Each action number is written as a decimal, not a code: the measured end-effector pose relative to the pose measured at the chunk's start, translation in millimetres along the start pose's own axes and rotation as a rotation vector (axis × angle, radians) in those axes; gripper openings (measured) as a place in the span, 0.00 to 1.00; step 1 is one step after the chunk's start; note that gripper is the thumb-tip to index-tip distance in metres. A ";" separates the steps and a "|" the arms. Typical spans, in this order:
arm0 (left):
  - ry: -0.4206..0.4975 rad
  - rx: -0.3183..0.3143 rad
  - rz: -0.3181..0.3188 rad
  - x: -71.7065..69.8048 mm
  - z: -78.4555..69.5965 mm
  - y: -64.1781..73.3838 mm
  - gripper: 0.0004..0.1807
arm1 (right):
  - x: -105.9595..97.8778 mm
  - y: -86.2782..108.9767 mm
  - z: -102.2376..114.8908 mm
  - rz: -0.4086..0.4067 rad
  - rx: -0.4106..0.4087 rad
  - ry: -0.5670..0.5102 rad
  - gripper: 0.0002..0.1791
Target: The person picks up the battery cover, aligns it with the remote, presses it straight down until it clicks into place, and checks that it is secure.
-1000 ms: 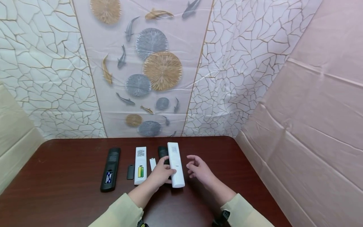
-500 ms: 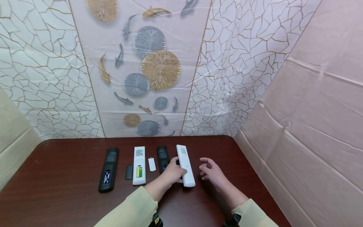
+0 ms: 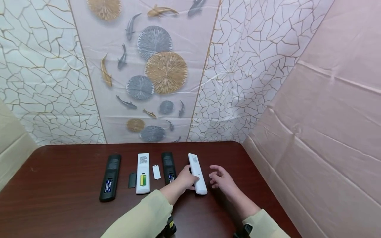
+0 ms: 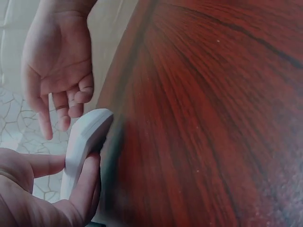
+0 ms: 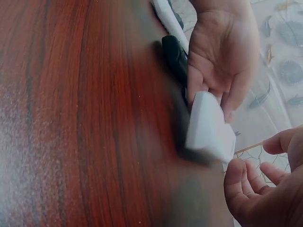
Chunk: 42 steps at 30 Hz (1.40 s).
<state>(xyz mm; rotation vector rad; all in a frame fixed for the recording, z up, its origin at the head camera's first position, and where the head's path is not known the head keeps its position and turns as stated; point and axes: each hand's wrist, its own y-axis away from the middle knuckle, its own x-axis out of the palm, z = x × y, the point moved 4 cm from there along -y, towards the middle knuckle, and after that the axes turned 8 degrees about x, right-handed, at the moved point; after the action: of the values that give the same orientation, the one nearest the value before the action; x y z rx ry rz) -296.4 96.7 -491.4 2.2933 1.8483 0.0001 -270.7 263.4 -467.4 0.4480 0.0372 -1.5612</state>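
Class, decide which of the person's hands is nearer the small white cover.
Left. The left hand, gripping a white remote, is right of the small white cover; the right hand is farther right, beyond that remote.

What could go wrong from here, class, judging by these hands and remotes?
The held white remote might slip: only the left hand pinches it, while the right hand holds nothing.
The left hand could also knock the nearer black remote, perhaps jolting its uncovered batteries.
The loose white cover might get swept aside.
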 end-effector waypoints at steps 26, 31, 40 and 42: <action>-0.007 0.064 0.024 0.1 -4.5 -12.1 0.39 | 0.9 -1.8 4.3 -0.001 -0.021 -0.008 0.21; -0.039 0.065 0.034 0.0 -4.8 -11.6 0.38 | 1.9 0.3 4.4 0.003 -0.022 -0.007 0.22; -0.192 0.096 0.026 -0.5 -6.2 -9.0 0.33 | 0.1 -0.4 1.8 -0.003 -0.020 0.001 0.21; -0.243 0.092 0.017 -0.4 -7.4 -7.7 0.32 | 0.3 6.0 8.7 0.003 -0.024 -0.003 0.21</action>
<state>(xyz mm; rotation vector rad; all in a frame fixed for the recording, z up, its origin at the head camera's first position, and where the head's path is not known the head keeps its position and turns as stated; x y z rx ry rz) -304.8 99.0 -485.3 2.2516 1.7385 -0.3527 -267.1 260.2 -458.0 0.4271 0.0525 -1.5566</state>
